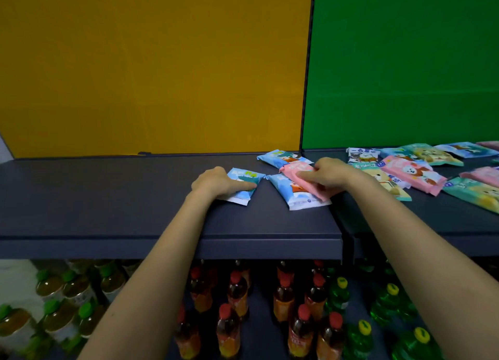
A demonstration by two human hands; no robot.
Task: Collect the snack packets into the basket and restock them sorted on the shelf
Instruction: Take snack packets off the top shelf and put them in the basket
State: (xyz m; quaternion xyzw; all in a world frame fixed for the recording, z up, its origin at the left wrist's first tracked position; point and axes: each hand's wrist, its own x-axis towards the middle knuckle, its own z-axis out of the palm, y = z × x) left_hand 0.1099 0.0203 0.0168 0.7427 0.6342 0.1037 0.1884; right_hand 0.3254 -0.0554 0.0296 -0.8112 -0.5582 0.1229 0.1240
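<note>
1. The dark blue-grey shelf board (135, 197) ran across in front of me, backed by a yellow panel (148, 62) and a green panel (405, 62). Capped drink bottles (235, 292) stood on the level below.
2. A mixed scatter of pink, blue and teal snack packets (413, 173) lay unsorted on the right section of the shelf. The basket was not in view.
3. My right hand (326, 174) pinched a pink foil snack packet (293, 168), fingers on top. The packet lay partly over a light-blue foil packet (297, 197) near the section join.
4. My left hand (218, 182) lay on a second light-blue packet (247, 178), thumb laid flat across it. I could not tell whether my fingers had hooked its edge or only pressed it.
5. A third light-blue packet (280, 157) lay just behind, near the back panels.
6. I judged I was gathering packets off the shelf, with most left to collect. The next move called for lifting the pink packet clear without dragging the blue one beneath, then finding the basket.
</note>
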